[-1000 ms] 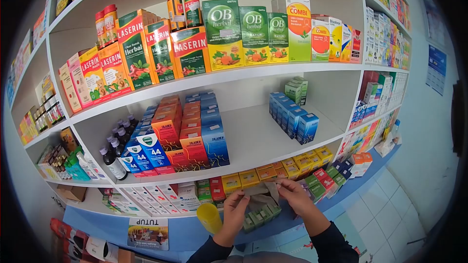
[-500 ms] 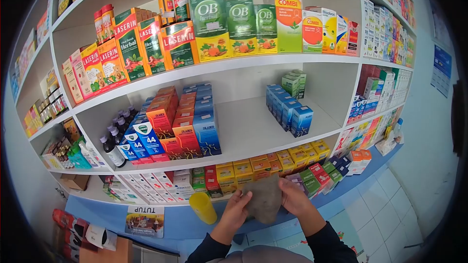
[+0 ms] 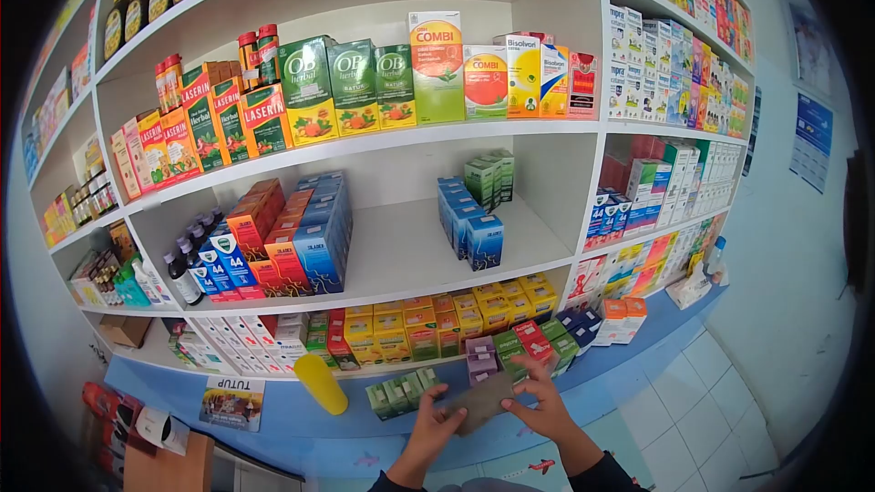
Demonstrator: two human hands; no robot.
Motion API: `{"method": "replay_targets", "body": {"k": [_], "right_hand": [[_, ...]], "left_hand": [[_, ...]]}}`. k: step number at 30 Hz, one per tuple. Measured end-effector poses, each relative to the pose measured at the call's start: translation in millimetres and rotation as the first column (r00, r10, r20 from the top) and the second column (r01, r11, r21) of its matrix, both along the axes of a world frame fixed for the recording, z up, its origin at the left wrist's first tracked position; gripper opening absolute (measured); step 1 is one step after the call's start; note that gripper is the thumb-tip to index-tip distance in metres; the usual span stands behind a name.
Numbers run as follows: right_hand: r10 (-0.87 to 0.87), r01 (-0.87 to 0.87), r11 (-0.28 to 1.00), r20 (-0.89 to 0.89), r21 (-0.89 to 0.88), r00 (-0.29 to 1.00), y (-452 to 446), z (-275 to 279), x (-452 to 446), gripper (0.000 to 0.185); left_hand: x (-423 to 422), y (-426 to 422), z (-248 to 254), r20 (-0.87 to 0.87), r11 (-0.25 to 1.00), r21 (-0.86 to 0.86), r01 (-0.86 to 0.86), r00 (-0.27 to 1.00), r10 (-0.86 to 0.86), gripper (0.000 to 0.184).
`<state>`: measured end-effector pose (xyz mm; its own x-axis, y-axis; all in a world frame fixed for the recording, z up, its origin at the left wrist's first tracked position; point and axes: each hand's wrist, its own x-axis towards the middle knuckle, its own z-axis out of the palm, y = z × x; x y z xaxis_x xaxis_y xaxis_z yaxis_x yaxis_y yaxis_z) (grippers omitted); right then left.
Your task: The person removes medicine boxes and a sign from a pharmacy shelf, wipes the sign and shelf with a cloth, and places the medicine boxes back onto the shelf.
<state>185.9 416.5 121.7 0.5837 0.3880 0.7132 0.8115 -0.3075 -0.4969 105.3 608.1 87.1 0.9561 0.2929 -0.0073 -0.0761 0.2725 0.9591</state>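
Observation:
A grey-brown cloth (image 3: pixel 483 403), folded into a narrow piece, is stretched between my two hands over the front of the blue counter. My left hand (image 3: pixel 432 425) pinches its left end between thumb and fingers. At the right end, my right hand (image 3: pixel 543 404) grips the cloth with the thumb and fingertips. Small green boxes (image 3: pixel 397 394) stand in a row just left of and behind my left hand. A yellow cylinder (image 3: pixel 321 384) leans further left. Behind my right hand are purple boxes (image 3: pixel 480 360) and a red box (image 3: pixel 533 343).
White shelves (image 3: pixel 392 143) hold cough-syrup boxes, with blue boxes (image 3: pixel 470 228) on the middle level. Yellow boxes (image 3: pixel 420 328) line the lowest level. A sign (image 3: pixel 231 404) lies on the blue counter (image 3: pixel 365 442) at left. Orange-and-white boxes (image 3: pixel 622 320) stand at right.
The cloth, spread wide half a second ago, is now folded narrower, still in both hands. The view has shifted right, and the small green boxes show again beside my left hand.

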Motion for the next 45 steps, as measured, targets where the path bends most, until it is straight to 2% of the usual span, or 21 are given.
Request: {"method": "replay_targets", "body": {"k": [2, 3, 4, 5, 9, 11, 12, 15, 17, 19, 21, 22, 24, 27, 29, 31, 32, 33, 36, 38, 45], "right_hand": [[0.422, -0.267, 0.892, -0.458, 0.366, 0.783, -2.7, -3.0, -7.7, 0.015], [0.435, -0.279, 0.887, -0.461, 0.368, 0.774, -5.9, -1.3, -10.8, 0.015], [0.366, -0.295, 0.931, -0.531, 0.217, 0.764, -8.8, 2.8, -12.8, 0.015], [0.286, -0.313, 0.948, -0.59, 0.059, 0.755, -9.4, 6.0, -13.6, 0.016], [0.358, -0.452, 0.874, -0.395, -0.176, 0.846, -1.8, 23.3, -8.6, 0.021], [0.421, -0.564, 0.802, -0.485, -0.195, 0.766, 2.5, 32.7, -3.0, 0.025], [0.432, -0.572, 0.796, -0.474, -0.199, 0.767, 6.3, 30.6, 2.9, 0.025], [0.615, -0.572, 0.788, -0.274, 0.226, 0.739, 26.1, 14.5, 16.2, 0.056], [0.913, -0.419, 0.388, -0.405, 0.821, 0.053, 49.6, 6.5, 9.9, 0.093], [0.901, -0.418, 0.352, -0.424, 0.837, -0.092, 70.7, -6.6, 2.9, 0.112], [0.877, -0.324, 0.24, -0.348, 0.915, -0.331, 88.0, -14.1, -4.7, 0.088], [0.877, -0.323, 0.247, -0.352, 0.914, -0.326, 97.7, -12.0, -6.1, 0.088], [0.694, -0.163, 0.655, -0.673, 0.737, -0.254, 119.4, 1.3, -3.3, 0.062], [0.756, -0.099, 0.619, -0.625, 0.779, -0.195, 143.7, 32.4, 14.7, 0.047], [0.745, -0.009, 0.646, -0.628, 0.763, 0.224, 154.8, 63.9, 32.8, 0.043], [0.34, -0.135, 0.874, -0.389, 0.467, 0.856, 167.9, 86.8, 70.0, 0.037], [0.156, -0.11, 0.947, -0.135, 0.301, 0.978, 178.9, 116.8, 74.8, 0.042], [0.0, -0.022, 0.99, 0.157, 0.139, 0.988, 188.2, 144.6, 78.6, 0.048], [-0.134, 0.154, 0.972, 0.117, -0.179, 0.984, 229.9, 128.7, 159.1, 0.054], [-0.246, 0.144, 0.694, -0.044, -0.706, 0.968, 249.3, 121.4, 175.3, 0.053], [0.141, -0.035, 0.778, 0.12, -0.627, 0.983, 235.9, 108.1, 97.0, 0.05]], "left_hand": [[-7.3, -9.0, -11.9, -0.077, 0.982, -0.093, 0.166, 0.982, -0.174, 0.044], [-10.5, -14.3, -11.4, -0.082, 0.984, -0.092, 0.15, 0.984, -0.158, 0.044], [-14.2, -19.8, -10.1, 0.029, 0.915, 0.401, -0.054, 0.998, 0.047, 0.047], [-19.3, -23.9, -7.7, 0.21, 0.583, 0.766, -0.271, 0.963, 0.171, 0.051], [-28.0, -26.6, 24.9, 0.365, 0.538, 0.801, -0.262, 0.926, -0.093, 0.049], [-26.9, -19.7, 27.2, -0.079, 0.667, 0.719, 0.195, 0.976, -0.201, 0.037], [-26.0, -15.4, 28.9, -0.067, 0.667, 0.723, 0.178, 0.98, -0.189, 0.037], [-21.7, 0.4, 30.7, 0.026, 0.834, 0.536, 0.131, 0.985, -0.172, 0.026], [-18.7, 13.4, 29.2, 0.101, 0.977, 0.121, 0.175, 0.977, -0.188, 0.023], [-21.9, 28.3, 51.6, 0.139, 0.973, 0.102, 0.209, 0.965, -0.222, 0.022], [-21.5, 46.8, 66.9, 0.175, 0.965, 0.076, 0.251, 0.949, -0.261, 0.022], [-20.9, 56.7, 70.5, 0.165, 0.959, 0.251, 0.133, 0.97, -0.178, 0.025], [-21.8, 69.9, 77.6, 0.175, 0.909, 0.416, 0.014, 0.98, -0.095, 0.03], [-26.9, 87.2, 81.6, 0.405, 0.859, 0.331, -0.391, 0.881, 0.245, 0.023], [-30.3, 105.6, 55.0, 0.74, 0.339, 0.496, -0.8, 0.593, 0.316, 0.025], [-30.8, 107.4, 30.7, 0.755, 0.391, 0.5, -0.773, 0.61, 0.241, 0.022], [-31.0, 106.8, 18.7, 0.762, 0.438, 0.511, -0.739, 0.626, 0.167, 0.019], [-31.9, 108.4, 6.4, 0.758, 0.449, 0.513, -0.731, 0.632, 0.163, 0.019], [-35.4, 119.2, -32.3, 0.658, 0.516, 0.613, -0.598, 0.748, 0.084, 0.025], [-38.1, 131.1, -55.4, 0.601, 0.581, 0.616, -0.532, 0.794, 0.09, 0.022], [-38.3, 149.5, -84.3, 0.634, 0.557, 0.588, -0.587, 0.762, 0.134, 0.019]]}}
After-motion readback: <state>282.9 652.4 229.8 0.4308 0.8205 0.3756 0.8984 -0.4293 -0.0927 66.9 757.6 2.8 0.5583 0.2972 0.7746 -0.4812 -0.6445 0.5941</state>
